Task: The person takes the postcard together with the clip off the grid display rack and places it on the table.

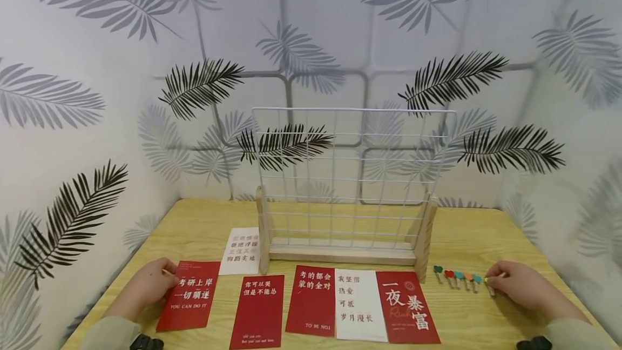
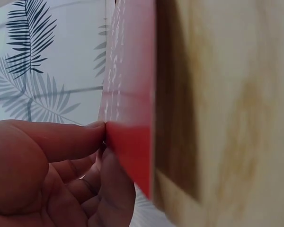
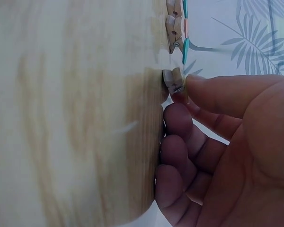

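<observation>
My left hand [image 1: 151, 286] pinches the left edge of a red card [image 1: 187, 315] with white lettering, which sits at the left of the table. In the left wrist view, thumb and forefinger grip the rim of that red card [image 2: 135, 163], lifted at this edge. At the right, my right hand [image 1: 520, 289] pinches a small wooden clothespin [image 1: 491, 288] with a yellow top. The right wrist view has this clothespin [image 3: 173, 81] between thumb and forefinger, low at the tabletop, the other fingers curled beneath.
A white wire grid [image 1: 345, 199] stands upright in a wooden base [image 1: 340, 254] at mid-table. Before it lie red cards [image 1: 257, 315] and a white card [image 1: 360, 328]; another white card [image 1: 238, 261] lies left. Several heart-topped clothespins [image 1: 449, 274] line up beside the right hand.
</observation>
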Demonstrator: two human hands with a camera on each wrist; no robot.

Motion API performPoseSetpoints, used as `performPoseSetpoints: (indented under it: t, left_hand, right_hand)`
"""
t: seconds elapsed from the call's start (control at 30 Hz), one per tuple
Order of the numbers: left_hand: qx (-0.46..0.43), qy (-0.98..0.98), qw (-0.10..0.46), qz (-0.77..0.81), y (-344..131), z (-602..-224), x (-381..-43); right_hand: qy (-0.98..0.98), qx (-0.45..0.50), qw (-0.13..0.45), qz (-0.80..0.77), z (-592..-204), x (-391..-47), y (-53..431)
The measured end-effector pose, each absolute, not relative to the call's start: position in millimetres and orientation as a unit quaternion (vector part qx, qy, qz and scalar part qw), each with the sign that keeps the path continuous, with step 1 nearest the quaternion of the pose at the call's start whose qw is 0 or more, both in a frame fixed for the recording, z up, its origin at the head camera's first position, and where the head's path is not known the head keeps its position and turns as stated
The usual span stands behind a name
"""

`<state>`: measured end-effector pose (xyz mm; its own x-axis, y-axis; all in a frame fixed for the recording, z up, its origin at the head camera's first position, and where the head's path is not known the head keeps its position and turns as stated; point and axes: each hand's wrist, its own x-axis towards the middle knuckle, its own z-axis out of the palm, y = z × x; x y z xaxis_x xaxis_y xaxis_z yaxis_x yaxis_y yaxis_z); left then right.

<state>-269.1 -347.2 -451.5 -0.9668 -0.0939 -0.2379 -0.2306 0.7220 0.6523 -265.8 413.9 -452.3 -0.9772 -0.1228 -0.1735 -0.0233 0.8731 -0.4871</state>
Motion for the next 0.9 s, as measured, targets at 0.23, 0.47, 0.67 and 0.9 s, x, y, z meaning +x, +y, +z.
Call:
performPoseSetpoints:
  t: [0.23,0.47,0.67,0.9]
  left_hand:
    - [-0.098,0.924,0.1,0.357,-353,-452,-267]
    - [-0.092,0.94,0.09,0.315,-351,-448,-268]
    - [-0.075,0.954,0.075,0.281,-343,-439,-268]
    - [-0.057,0.962,0.034,0.263,-332,-425,-265]
  right_hand:
    - [0.963,-0.032,0.093,-0.252,-452,-267,407]
    - [0.964,-0.033,0.09,-0.248,-452,-268,408]
    - [0.963,-0.023,0.095,-0.25,-449,-269,410]
    - [0.97,-0.005,0.056,-0.236,-443,-267,409]
